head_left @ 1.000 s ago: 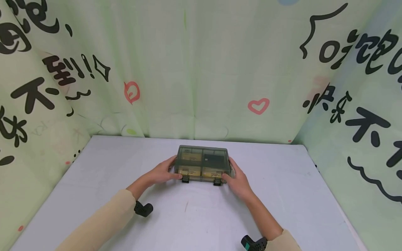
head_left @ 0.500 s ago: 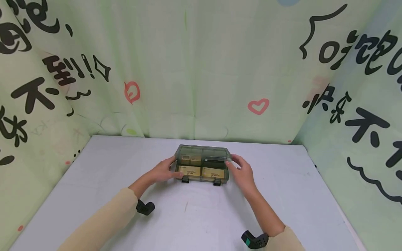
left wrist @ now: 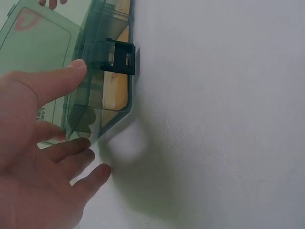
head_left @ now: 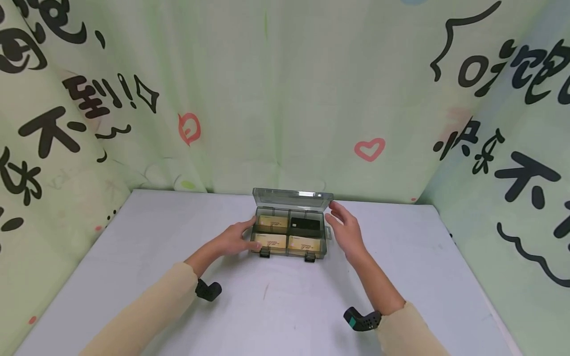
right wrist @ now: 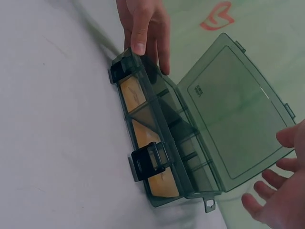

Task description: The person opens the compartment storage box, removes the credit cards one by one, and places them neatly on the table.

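Note:
A smoky-green clear plastic storage box (head_left: 287, 255) sits at the far middle of the table. Its lid (head_left: 291, 200) stands raised, tilted back from the far edge. Inside are tan printed packs, among them a front-left pack (head_left: 270, 241) and a front-right pack (head_left: 304, 244), with a black item (head_left: 305, 227) at back right. My left hand (head_left: 234, 240) grips the box's left end, thumb over the front corner, as the left wrist view also shows. At the lid's right edge, my right hand (head_left: 346, 232) has loosely bent, spread fingers; one fingertip (right wrist: 286, 137) overlaps the lid.
Two dark latches, a left latch (head_left: 264, 252) and a right latch (head_left: 309, 257), hang at the box's front. A small side tab (right wrist: 209, 205) juts from its right end. The white table (head_left: 267, 316) backs onto a printed curtain (head_left: 231, 99) with side curtains.
The lid has swung up and back from lying closed. My right hand went from the front right corner to the lid's right edge; the left hand stays on the left end.

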Motion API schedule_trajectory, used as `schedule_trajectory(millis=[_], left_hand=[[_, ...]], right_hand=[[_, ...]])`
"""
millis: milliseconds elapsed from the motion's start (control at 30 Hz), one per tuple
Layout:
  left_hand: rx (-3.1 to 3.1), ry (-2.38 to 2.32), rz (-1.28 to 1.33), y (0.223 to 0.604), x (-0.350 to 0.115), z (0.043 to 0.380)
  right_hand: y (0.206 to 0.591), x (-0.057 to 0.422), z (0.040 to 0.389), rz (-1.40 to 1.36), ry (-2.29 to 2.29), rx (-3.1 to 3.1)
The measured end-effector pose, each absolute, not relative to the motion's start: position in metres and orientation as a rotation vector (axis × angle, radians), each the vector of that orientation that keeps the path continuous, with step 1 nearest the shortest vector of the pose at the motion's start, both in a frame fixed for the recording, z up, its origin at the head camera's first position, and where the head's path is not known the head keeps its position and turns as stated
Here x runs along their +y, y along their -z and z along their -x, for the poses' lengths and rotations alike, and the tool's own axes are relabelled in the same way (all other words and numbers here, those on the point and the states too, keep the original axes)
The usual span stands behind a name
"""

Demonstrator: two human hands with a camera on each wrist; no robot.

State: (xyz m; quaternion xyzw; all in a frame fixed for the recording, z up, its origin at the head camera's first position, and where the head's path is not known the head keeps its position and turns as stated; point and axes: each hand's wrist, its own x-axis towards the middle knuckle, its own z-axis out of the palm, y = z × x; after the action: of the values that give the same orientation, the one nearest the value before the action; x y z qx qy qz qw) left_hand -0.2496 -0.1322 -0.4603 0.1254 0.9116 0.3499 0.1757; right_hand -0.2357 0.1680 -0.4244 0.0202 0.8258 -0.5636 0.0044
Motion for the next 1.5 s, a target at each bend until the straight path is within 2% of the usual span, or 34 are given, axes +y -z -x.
schedule_trajectory(millis=[700,1500], left_hand=[[2.583,-0.993,-0.374,0.459,-0.132,0.248],[2.572,-1.06,-0.355,0.462,-0.132,0.248]], right_hand=[[0.444,0.173,0.274,-0.041,1.638,2.542],[0.46,0.167,0.273,-0.031,1.565,2.576]])
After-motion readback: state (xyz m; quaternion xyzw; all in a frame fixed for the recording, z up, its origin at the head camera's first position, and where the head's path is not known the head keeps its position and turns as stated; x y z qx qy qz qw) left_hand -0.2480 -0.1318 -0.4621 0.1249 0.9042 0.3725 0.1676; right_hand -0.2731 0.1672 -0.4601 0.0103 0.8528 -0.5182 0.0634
